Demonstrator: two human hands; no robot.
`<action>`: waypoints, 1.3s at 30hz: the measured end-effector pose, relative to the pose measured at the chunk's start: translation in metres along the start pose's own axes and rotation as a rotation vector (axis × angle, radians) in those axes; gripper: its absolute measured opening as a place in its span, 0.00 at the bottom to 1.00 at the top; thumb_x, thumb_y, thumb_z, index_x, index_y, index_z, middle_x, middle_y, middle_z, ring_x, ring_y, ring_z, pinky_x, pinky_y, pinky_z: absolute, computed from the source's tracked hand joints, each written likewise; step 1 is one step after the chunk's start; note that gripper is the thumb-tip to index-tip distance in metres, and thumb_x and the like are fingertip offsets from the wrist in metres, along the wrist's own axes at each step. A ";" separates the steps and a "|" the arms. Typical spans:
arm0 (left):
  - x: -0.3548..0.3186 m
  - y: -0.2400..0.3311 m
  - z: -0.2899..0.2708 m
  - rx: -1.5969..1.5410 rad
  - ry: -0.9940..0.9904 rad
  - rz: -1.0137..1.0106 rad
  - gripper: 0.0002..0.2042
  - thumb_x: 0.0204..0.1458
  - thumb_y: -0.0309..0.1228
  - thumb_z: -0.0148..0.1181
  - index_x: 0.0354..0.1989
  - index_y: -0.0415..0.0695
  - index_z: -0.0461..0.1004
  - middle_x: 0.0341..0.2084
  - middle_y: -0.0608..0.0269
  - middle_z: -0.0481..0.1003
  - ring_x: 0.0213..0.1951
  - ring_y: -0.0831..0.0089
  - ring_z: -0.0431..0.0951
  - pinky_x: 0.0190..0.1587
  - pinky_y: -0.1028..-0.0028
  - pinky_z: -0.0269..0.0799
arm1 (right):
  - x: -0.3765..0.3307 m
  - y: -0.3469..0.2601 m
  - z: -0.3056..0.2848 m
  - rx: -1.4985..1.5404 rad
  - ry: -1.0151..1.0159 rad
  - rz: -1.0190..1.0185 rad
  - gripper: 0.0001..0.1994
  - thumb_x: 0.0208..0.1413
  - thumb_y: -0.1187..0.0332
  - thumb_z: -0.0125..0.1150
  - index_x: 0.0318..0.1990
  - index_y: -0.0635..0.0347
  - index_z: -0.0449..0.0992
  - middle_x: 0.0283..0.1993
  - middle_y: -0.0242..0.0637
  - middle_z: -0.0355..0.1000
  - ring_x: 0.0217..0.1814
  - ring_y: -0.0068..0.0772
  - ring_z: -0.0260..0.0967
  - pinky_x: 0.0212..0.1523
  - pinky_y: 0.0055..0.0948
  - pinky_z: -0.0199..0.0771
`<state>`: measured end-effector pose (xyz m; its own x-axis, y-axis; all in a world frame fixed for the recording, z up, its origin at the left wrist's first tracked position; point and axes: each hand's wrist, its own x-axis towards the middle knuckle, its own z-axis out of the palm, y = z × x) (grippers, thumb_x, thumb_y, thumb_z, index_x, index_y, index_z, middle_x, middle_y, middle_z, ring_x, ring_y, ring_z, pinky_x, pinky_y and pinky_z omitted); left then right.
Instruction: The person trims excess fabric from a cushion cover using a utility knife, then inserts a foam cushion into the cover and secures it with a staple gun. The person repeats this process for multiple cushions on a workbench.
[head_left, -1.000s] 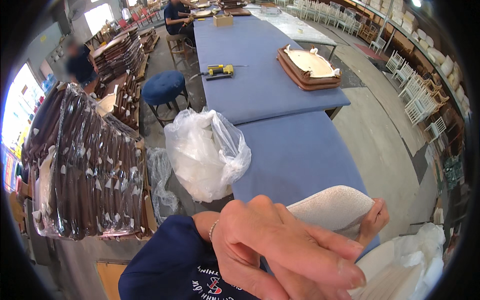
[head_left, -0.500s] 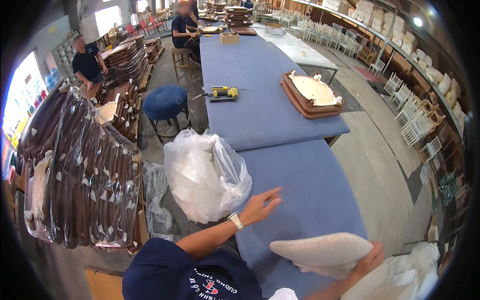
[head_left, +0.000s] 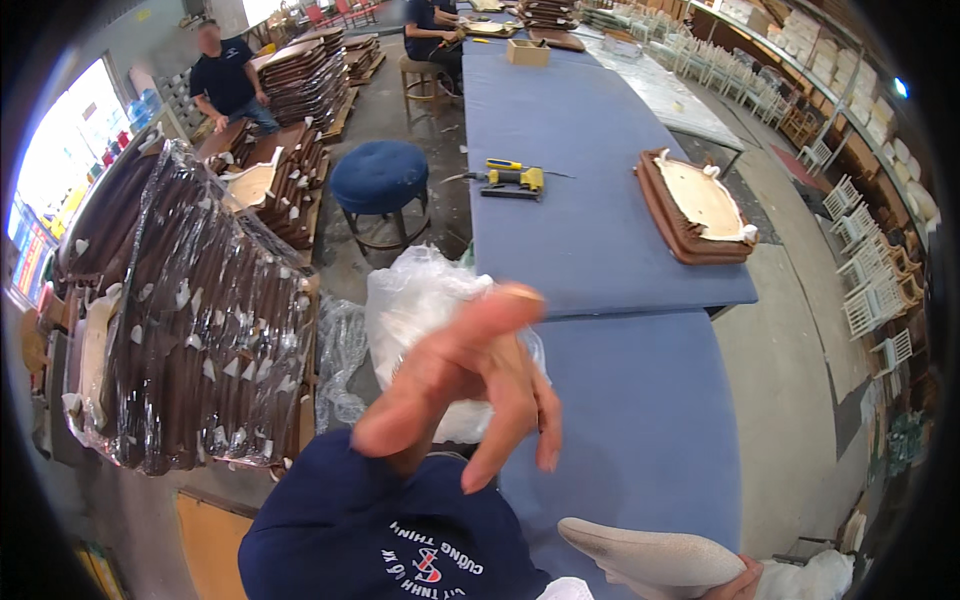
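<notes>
The left hand (head_left: 470, 385) is raised in mid-air at the centre of the frame, blurred and close to the camera, its fingers loosely spread and curling downward with nothing in them. The right hand (head_left: 735, 585) shows only as a sliver at the bottom edge, right of centre, closed on the right end of a cream-coloured, rounded fabric seat pad (head_left: 650, 560). This pad lies low in the frame, below and to the right of the left hand, so the right hand is the nearer one. Its long axis runs roughly left to right, tilting slightly downward toward the right, and its narrower rounded tip points left toward the person's dark blue sleeve (head_left: 390, 530). It sits over the near end of a long blue cloth-covered worktop (head_left: 640, 400) that stretches away to the top of the frame. Behind the left hand, a crumpled clear plastic bag (head_left: 420, 300) rests at the worktop's left edge. Farther up lie a yellow and black power tool (head_left: 515, 180) and a brown wooden seat frame with a pale centre (head_left: 695, 205). A plastic-wrapped stack of dark wooden parts (head_left: 180, 330) fills the left side, beside a round blue stool (head_left: 380, 180).
</notes>
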<state>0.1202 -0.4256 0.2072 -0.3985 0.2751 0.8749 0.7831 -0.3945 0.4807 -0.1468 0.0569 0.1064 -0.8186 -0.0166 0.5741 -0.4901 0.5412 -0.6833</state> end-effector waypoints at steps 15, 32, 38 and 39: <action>-0.321 -0.245 0.075 0.492 0.261 -1.641 0.42 0.52 0.52 0.66 0.72 0.43 0.58 0.48 0.42 0.78 0.51 0.50 0.78 0.57 0.58 0.69 | -0.018 -0.046 -0.005 -0.007 0.104 -0.095 0.27 0.70 0.56 0.45 0.29 0.70 0.80 0.26 0.47 0.75 0.30 0.44 0.71 0.37 0.43 0.73; -0.107 -0.281 0.178 0.048 0.286 -0.882 0.44 0.52 0.43 0.72 0.75 0.48 0.55 0.67 0.52 0.67 0.66 0.56 0.69 0.68 0.58 0.63 | -0.015 -0.034 0.017 0.084 0.018 -0.062 0.20 0.70 0.60 0.40 0.30 0.65 0.70 0.32 0.37 0.66 0.34 0.35 0.64 0.39 0.35 0.66; -0.222 -0.342 0.219 0.224 0.260 -1.039 0.38 0.51 0.31 0.72 0.72 0.48 0.61 0.64 0.54 0.71 0.64 0.61 0.72 0.66 0.61 0.66 | -0.029 0.036 -0.045 0.191 0.125 -0.108 0.25 0.62 0.51 0.42 0.29 0.67 0.75 0.30 0.43 0.71 0.35 0.40 0.70 0.40 0.38 0.70; -0.246 -0.351 0.220 0.217 0.272 -1.011 0.37 0.52 0.30 0.70 0.71 0.50 0.62 0.63 0.53 0.72 0.64 0.59 0.72 0.66 0.62 0.67 | -0.025 0.046 -0.056 0.142 0.115 -0.200 0.24 0.60 0.53 0.43 0.29 0.67 0.76 0.30 0.44 0.72 0.35 0.40 0.70 0.40 0.39 0.72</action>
<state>0.0479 -0.1622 -0.1899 -0.9825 0.1717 0.0726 0.0872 0.0790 0.9931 -0.1319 0.1294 0.0857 -0.6658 -0.0115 0.7460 -0.6825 0.4133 -0.6028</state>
